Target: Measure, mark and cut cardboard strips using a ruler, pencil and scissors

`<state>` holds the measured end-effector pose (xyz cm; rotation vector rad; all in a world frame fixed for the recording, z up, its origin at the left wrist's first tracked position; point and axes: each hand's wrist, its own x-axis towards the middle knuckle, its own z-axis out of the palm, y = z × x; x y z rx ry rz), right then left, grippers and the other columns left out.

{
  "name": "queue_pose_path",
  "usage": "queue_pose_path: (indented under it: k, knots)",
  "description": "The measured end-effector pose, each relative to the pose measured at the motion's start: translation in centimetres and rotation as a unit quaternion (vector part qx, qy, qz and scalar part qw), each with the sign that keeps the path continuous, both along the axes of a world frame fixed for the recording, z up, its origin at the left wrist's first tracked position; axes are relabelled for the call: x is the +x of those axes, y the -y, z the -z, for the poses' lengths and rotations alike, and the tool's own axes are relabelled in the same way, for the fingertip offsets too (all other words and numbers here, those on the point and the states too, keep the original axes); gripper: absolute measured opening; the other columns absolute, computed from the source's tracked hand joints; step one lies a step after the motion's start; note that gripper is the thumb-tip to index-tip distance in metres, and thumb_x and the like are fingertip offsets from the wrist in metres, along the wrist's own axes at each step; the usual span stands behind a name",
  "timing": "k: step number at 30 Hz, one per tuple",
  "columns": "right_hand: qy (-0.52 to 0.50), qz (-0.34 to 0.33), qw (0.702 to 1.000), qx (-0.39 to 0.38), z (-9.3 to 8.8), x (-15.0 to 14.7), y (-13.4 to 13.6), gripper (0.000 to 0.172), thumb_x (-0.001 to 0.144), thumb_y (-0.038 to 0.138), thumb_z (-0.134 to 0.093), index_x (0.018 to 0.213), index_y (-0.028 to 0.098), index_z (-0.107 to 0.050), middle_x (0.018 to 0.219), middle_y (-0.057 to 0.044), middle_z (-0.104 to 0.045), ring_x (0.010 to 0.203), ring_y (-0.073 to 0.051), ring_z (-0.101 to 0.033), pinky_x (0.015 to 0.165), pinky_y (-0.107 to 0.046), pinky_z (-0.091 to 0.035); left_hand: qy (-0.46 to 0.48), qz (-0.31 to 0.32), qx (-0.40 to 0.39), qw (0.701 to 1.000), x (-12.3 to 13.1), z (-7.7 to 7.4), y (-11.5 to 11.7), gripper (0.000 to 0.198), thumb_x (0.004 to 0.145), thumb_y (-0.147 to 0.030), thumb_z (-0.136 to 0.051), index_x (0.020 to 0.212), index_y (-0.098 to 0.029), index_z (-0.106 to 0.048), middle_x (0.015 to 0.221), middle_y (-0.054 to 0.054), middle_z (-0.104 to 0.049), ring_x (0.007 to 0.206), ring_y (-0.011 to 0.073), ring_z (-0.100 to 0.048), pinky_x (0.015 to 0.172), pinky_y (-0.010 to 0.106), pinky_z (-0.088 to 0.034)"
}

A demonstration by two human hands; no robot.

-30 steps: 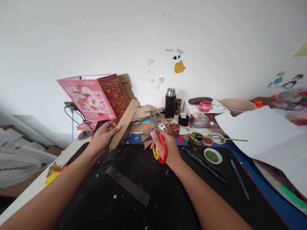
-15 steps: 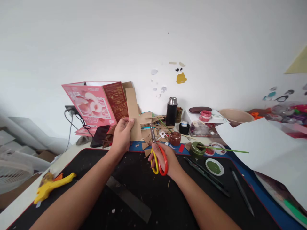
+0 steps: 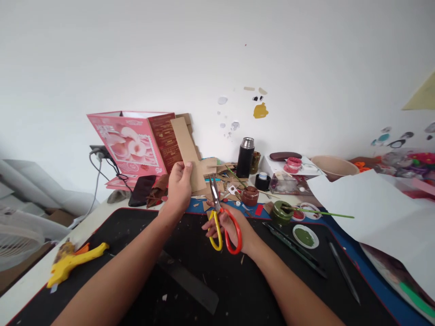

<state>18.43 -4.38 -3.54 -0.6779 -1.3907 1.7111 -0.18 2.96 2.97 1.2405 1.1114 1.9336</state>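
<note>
My left hand (image 3: 181, 182) is closed on a long flat strip of brown cardboard (image 3: 186, 144), thumb on its near face, and the strip leans up to the left. With my right hand (image 3: 234, 228) I hold scissors (image 3: 216, 199) that have one yellow and one red handle loop. Their blades point upward and stand slightly apart, just right of the strip's lower end and not touching it as far as I can see. Behind them lies a pile of cardboard scraps (image 3: 212, 172).
A black mat (image 3: 136, 240) carries a dark ruler (image 3: 193, 285), a yellow glue gun (image 3: 76, 262) and dark pens (image 3: 295, 249). Behind stand a pink box (image 3: 125, 145), a black flask (image 3: 245, 158), a brown jar (image 3: 250, 195) and a green paint jar (image 3: 281, 213). White paper (image 3: 367, 208) lies right.
The cardboard strip has tilted further to the left in my left hand. The scissor blades and handles have spread wider apart, and the fingers of my right hand have opened with them.
</note>
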Motion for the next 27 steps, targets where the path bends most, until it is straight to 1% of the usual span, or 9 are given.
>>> queue_pose_path:
  k: [2, 4, 7, 10, 14, 16, 19, 23, 27]
  knots:
    - [0.001, -0.014, 1.000, 0.009, 0.3, -0.1, 0.1, 0.107, 0.074, 0.098, -0.068, 0.146, 0.019, -0.062, 0.105, -0.015, -0.080, 0.087, -0.030, -0.082, 0.076, -0.039, -0.063, -0.010, -0.009, 0.017, 1.000, -0.1, -0.3, 0.0, 0.038, 0.095, -0.059, -0.074, 0.096, -0.023, -0.061, 0.089, 0.001, -0.067, 0.081, 0.0176, -0.065, 0.077, 0.029, -0.057]
    - [0.014, -0.018, 1.000, 0.009, 0.1, -0.1, 0.3, 0.105, 0.077, 0.098, -0.065, 0.144, 0.018, -0.064, 0.107, -0.016, -0.079, 0.083, -0.029, -0.082, 0.073, -0.038, -0.063, -0.019, -0.017, 0.023, 0.999, -0.3, -0.5, 0.1, 0.037, 0.096, -0.059, -0.073, 0.096, -0.023, -0.061, 0.089, 0.001, -0.067, 0.081, 0.0175, -0.064, 0.077, 0.029, -0.056]
    - [0.048, 0.011, 0.999, 0.015, -0.4, -0.2, 0.9, 0.098, 0.086, 0.096, -0.058, 0.140, 0.015, -0.065, 0.094, -0.012, -0.077, 0.060, -0.021, -0.075, 0.057, -0.032, -0.058, -0.040, -0.031, 0.023, 0.998, -0.3, -0.6, 0.3, 0.037, 0.096, -0.059, -0.072, 0.095, -0.023, -0.060, 0.087, 0.001, -0.066, 0.080, 0.0180, -0.064, 0.076, 0.030, -0.055]
    - [0.071, 0.057, 0.995, 0.037, -0.9, -0.4, 1.2, 0.083, 0.092, 0.087, -0.061, 0.133, 0.015, -0.068, 0.084, -0.006, -0.074, 0.051, -0.016, -0.068, 0.049, -0.027, -0.052, -0.059, -0.033, 0.031, 0.997, -0.1, -0.5, 0.5, 0.037, 0.097, -0.058, -0.071, 0.095, -0.024, -0.059, 0.088, 0.001, -0.066, 0.080, 0.0185, -0.064, 0.076, 0.031, -0.054]
    - [0.069, 0.088, 0.993, 0.037, -0.9, -0.6, 1.2, 0.071, 0.096, 0.080, -0.063, 0.125, 0.016, -0.070, 0.076, -0.002, -0.070, 0.046, -0.014, -0.063, 0.044, -0.024, -0.047, -0.076, -0.020, 0.051, 0.996, 0.6, -0.4, 0.9, 0.033, 0.100, -0.055, -0.068, 0.098, -0.025, -0.057, 0.089, 0.002, -0.068, 0.080, 0.0195, -0.065, 0.075, 0.032, -0.055]
    - [0.071, 0.099, 0.992, 0.042, -1.0, -0.6, 1.3, 0.067, 0.096, 0.077, -0.064, 0.121, 0.016, -0.071, 0.074, 0.000, -0.068, 0.045, -0.012, -0.061, 0.043, -0.023, -0.045, -0.087, -0.028, 0.055, 0.994, 0.9, -0.4, 1.1, 0.030, 0.102, -0.053, -0.067, 0.098, -0.025, -0.057, 0.088, 0.002, -0.067, 0.080, 0.0195, -0.065, 0.074, 0.032, -0.055]
    - [0.084, 0.109, 0.989, 0.058, -1.3, -0.5, 1.5, 0.063, 0.096, 0.075, -0.066, 0.119, 0.016, -0.072, 0.070, 0.002, -0.064, 0.044, -0.011, -0.059, 0.043, -0.022, -0.045, -0.103, -0.054, 0.047, 0.992, 0.9, -0.5, 1.2, 0.029, 0.103, -0.052, -0.065, 0.098, -0.024, -0.057, 0.090, 0.003, -0.068, 0.085, 0.0202, -0.066, 0.079, 0.033, -0.055]
    - [0.113, 0.105, 0.986, 0.066, -1.9, -0.5, 2.0, 0.059, 0.096, 0.071, -0.069, 0.121, 0.017, -0.074, 0.069, 0.003, -0.062, 0.044, -0.011, -0.059, 0.043, -0.022, -0.045, -0.112, -0.071, 0.047, 0.990, 0.8, -0.7, 1.3, 0.031, 0.102, -0.053, -0.067, 0.100, -0.023, -0.058, 0.094, 0.004, -0.069, 0.089, 0.0208, -0.066, 0.083, 0.034, -0.054]
    - [0.126, 0.094, 0.984, 0.080, -2.1, -0.5, 2.2, 0.051, 0.097, 0.065, -0.070, 0.118, 0.019, -0.076, 0.067, 0.003, -0.061, 0.045, -0.012, -0.059, 0.043, -0.022, -0.045, -0.103, -0.051, 0.057, 0.992, 1.2, -0.8, 1.5, 0.034, 0.100, -0.055, -0.070, 0.100, -0.024, -0.058, 0.093, 0.004, -0.069, 0.085, 0.0198, -0.066, 0.078, 0.032, -0.053]
